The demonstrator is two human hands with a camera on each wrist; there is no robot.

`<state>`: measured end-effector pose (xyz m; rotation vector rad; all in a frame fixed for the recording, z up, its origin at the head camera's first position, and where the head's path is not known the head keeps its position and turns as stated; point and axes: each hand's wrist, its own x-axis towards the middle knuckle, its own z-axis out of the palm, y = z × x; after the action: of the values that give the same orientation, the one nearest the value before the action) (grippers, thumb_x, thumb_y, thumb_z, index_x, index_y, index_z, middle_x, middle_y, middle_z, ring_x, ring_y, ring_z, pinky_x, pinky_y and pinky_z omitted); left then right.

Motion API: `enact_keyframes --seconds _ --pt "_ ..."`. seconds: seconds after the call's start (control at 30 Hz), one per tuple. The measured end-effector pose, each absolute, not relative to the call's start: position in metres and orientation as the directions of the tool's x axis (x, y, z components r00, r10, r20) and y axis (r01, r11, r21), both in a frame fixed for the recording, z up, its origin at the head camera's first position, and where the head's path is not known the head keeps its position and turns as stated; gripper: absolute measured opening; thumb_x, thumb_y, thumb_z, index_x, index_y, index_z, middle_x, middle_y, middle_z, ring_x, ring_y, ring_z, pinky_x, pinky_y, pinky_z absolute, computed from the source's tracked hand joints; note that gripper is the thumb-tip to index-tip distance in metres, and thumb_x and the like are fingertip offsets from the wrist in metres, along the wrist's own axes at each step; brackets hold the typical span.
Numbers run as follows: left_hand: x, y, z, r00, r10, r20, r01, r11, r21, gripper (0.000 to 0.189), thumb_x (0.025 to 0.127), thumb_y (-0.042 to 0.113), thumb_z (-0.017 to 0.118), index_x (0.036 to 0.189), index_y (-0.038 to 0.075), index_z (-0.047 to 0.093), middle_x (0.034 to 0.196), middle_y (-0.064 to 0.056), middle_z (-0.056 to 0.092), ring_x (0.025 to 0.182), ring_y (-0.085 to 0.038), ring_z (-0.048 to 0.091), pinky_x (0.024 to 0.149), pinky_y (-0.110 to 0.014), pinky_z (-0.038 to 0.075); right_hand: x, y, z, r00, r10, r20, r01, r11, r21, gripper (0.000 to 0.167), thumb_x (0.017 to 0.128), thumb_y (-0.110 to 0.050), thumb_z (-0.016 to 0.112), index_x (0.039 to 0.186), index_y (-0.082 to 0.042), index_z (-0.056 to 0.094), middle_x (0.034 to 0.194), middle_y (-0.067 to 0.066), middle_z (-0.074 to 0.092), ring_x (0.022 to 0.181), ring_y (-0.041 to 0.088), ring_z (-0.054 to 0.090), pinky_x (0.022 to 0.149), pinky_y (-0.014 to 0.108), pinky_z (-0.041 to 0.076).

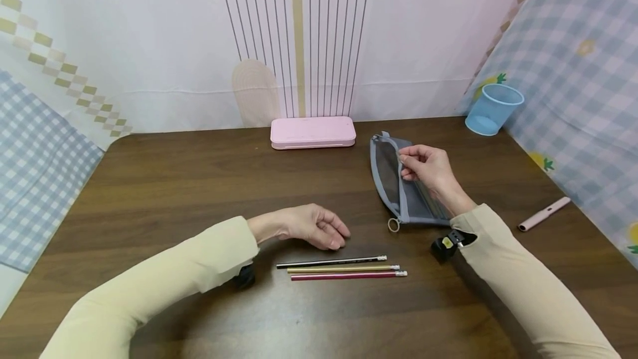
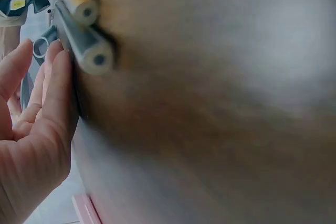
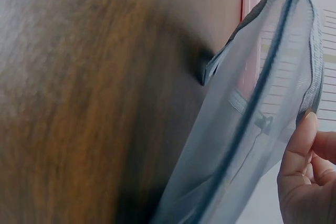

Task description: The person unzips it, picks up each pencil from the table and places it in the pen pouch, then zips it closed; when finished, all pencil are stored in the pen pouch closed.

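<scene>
My right hand [image 1: 427, 169] pinches the zippered edge of a grey mesh pencil pouch [image 1: 410, 201] between thumb and fingers. The pouch's mouth gapes on its left side, and a ring pull hangs at its near corner. In the right wrist view the see-through pouch [image 3: 226, 145] stands tilted up from the table. My left hand [image 1: 311, 227] rests low over the table with loosely bent fingers, holding nothing. Just in front of it lie a black pencil [image 1: 331, 262], a gold pencil [image 1: 344, 268] and a dark red pencil [image 1: 349, 276], side by side, erasers to the right.
A pink pencil case [image 1: 313, 132] sits at the back of the wooden table [image 1: 174, 181]. At the back right corner stands a light blue mesh cup [image 1: 493, 109]. A slim pink pen-like object [image 1: 544, 214] lies near the right edge. Patterned cloth hangs around the table.
</scene>
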<state>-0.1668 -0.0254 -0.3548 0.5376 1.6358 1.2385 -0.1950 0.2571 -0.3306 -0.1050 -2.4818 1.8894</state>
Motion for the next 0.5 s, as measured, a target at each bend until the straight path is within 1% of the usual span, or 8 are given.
enact_keyframes --seconds 0.13,0.3,0.5 --pt "-0.1614 -0.0318 -0.3568 -0.421 0.819 -0.390 -0.115 0.378 0.919 0.035 0.083 -0.009 0.063 0.117 -0.011 0.057 0.103 -0.018 0.068 0.082 -0.005 0.064 0.079 -0.020 0.053 -0.1945 0.2583 -0.3311 -0.997 0.066 -0.036 0.052 0.275 -0.960 0.033 0.094 -0.008 0.055 0.119 0.013 0.052 0.071 -0.006 0.057 0.056 0.000 0.058 0.054 0.015 0.053" --pt "-0.1581 -0.0349 -0.3585 -0.416 0.842 -0.343 -0.029 0.364 0.931 0.035 0.081 -0.010 0.066 0.115 -0.011 0.058 0.101 -0.018 0.068 0.082 -0.009 0.065 0.080 -0.023 0.054 -0.1944 0.2584 -0.3321 -0.998 0.059 -0.036 0.050 0.269 -0.962 0.033 0.094 -0.008 0.055 0.119 0.013 0.052 0.070 -0.006 0.057 0.056 0.000 0.058 0.054 0.015 0.053" --pt "-0.1564 -0.0354 -0.3593 -0.427 0.850 -0.307 0.059 0.365 0.929 0.034 0.077 -0.010 0.069 0.111 -0.009 0.061 0.097 -0.015 0.068 0.079 -0.007 0.064 0.079 -0.023 0.055 -0.1959 0.2577 -0.3322 -0.998 0.057 -0.018 0.033 0.276 -0.961 0.032 0.094 -0.007 0.056 0.118 0.013 0.053 0.071 -0.007 0.057 0.056 0.000 0.058 0.054 0.015 0.053"
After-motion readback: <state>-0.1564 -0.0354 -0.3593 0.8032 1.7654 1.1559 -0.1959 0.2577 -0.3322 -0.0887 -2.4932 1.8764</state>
